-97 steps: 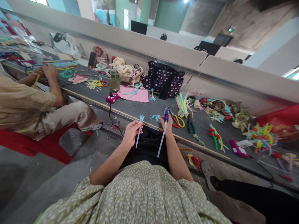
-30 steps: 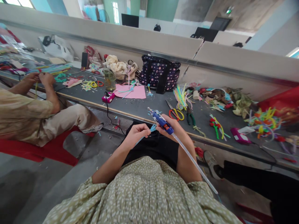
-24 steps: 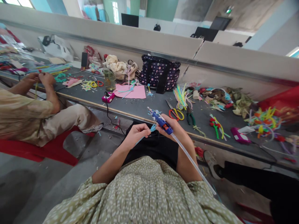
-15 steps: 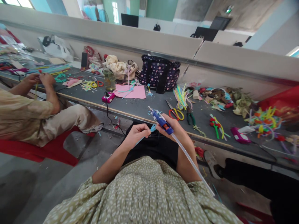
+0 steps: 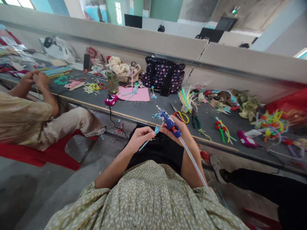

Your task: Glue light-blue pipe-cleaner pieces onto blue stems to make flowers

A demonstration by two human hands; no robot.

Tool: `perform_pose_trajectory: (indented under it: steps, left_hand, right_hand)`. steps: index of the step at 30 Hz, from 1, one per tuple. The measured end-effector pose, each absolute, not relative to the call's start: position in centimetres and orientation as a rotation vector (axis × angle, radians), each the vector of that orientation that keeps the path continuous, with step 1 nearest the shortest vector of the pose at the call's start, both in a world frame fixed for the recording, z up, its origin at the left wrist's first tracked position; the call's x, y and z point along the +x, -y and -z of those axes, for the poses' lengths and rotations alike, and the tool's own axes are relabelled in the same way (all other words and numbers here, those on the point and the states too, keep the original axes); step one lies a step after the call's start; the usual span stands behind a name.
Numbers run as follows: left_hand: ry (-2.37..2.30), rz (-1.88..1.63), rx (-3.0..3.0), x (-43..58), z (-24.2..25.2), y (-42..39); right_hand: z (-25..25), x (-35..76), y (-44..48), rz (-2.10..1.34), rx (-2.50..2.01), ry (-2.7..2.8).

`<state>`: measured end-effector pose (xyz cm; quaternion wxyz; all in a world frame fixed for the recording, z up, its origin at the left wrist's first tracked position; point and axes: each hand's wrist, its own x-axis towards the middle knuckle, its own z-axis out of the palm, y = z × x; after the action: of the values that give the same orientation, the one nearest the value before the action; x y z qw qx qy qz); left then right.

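Between thumb and fingers, my left hand (image 5: 142,138) pinches a light blue pipe-cleaner piece (image 5: 157,129), whose stem slants down to the left past the hand. My right hand (image 5: 181,131) is wrapped round a blue hot glue gun (image 5: 169,123), its whitish, crusted nozzle pointing up and left over the table edge. A long clear glue stick (image 5: 192,158) sticks out of its back end. The right fingertips are close to the blue piece; whether they touch it I cannot tell. Small blue scraps (image 5: 156,116) lie on the dark table beyond the nozzle.
Scissors (image 5: 181,117), green-handled pliers (image 5: 196,120) and a bundle of pipe cleaners (image 5: 186,100) lie at front right. Behind are a pink sheet (image 5: 142,95), a dotted bag (image 5: 164,75) and a jar (image 5: 112,82). A co-worker's hands (image 5: 35,80) are at far left.
The glue gun in my right hand has shifted slightly right and down. More of the blue piece shows above and below my left fingers. The co-worker's hands moved a little left.
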<state>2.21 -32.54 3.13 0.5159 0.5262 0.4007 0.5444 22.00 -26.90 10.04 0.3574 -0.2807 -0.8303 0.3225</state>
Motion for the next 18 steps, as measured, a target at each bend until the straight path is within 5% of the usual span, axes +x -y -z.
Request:
perform_pose_trajectory:
  steps: [18]
  left_hand:
    - [-1.220,-1.782,1.492,3.1,-3.6,33.0]
  right_hand:
    - [-8.4,21.0,29.5,-0.856,-0.718,1.744]
